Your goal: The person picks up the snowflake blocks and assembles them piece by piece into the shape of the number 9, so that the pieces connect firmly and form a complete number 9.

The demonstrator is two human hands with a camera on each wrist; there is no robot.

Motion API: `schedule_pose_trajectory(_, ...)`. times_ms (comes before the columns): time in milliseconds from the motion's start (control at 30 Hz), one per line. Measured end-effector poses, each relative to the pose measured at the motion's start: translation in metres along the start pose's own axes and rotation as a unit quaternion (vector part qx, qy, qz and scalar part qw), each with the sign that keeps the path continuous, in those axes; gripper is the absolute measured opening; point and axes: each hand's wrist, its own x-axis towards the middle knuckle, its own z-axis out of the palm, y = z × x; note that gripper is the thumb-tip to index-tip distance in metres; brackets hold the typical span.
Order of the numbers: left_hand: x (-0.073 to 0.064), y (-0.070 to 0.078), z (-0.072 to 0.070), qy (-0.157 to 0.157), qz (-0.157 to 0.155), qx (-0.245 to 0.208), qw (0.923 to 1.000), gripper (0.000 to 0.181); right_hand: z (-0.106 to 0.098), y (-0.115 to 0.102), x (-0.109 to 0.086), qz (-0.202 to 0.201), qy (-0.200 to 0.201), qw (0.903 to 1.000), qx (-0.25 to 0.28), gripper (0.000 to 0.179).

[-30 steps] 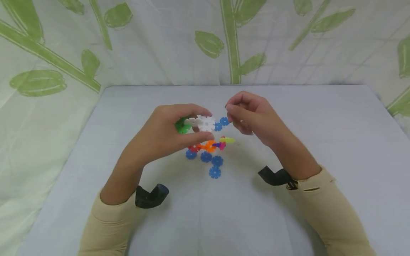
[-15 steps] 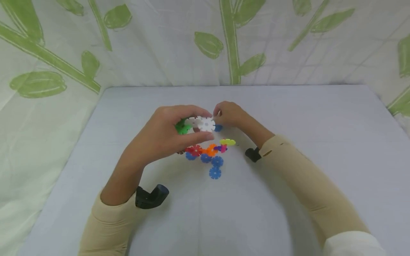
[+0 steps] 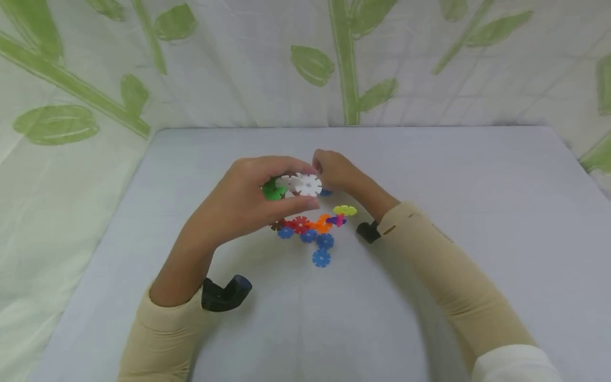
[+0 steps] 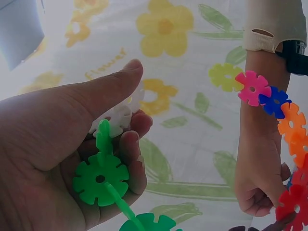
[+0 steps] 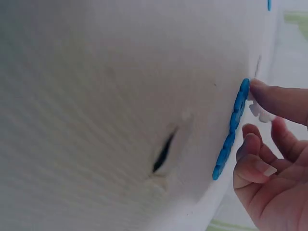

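My left hand [image 3: 248,196] grips a chain of interlocking plastic snowflake discs by its white discs [image 3: 307,184], with green discs [image 4: 101,180] against its curled fingers. From there the chain hangs in a curve through brown, red [image 3: 300,225], orange [image 3: 323,224], dark blue and pink to a yellow disc [image 3: 345,210] at its end. My right hand [image 3: 334,170] is behind the left fingertips, low over the table. In the right wrist view its thumb and finger pinch a white disc [image 5: 262,113], right beside blue discs [image 5: 231,132]. Whether white and blue are joined, I cannot tell.
Several loose blue discs [image 3: 321,258] lie on the white-covered table [image 3: 429,212] below the hanging chain. Partly covered by the right hand is another blue disc [image 3: 326,192]. A white curtain with green leaves [image 3: 312,66] stands behind the table's far edge.
My right hand has moved left and inward, down beside the blue discs, and now partly covers them. The left hand stays put, while the hanging chain shifts slightly right.
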Motion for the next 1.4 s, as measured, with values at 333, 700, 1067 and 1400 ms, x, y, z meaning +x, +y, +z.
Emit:
schedule_pose_trajectory(333,-0.001,0.0,-0.001,0.014,0.001,-0.005,0.9999,0.04,-0.019,-0.01,-0.048,-0.071,0.055,0.9885,0.122,0.015)
schedule_pose_trajectory(700,0.001,-0.002,-0.002,0.027,-0.006,0.008,0.9996,0.038,-0.049,-0.021,-0.126,-0.25,0.105,0.9372,0.219,0.005)
schedule_pose_trajectory(1067,-0.001,-0.004,-0.003,0.033,-0.009,0.01,0.9994,0.039,-0.047,-0.031,-0.138,-0.301,0.147,0.9186,0.21,0.008)
schedule_pose_trajectory(1400,-0.003,-0.003,0.001,0.03,-0.001,-0.008,0.9995,0.04,-0.043,-0.042,-0.144,-0.358,0.209,0.8992,0.139,0.007)
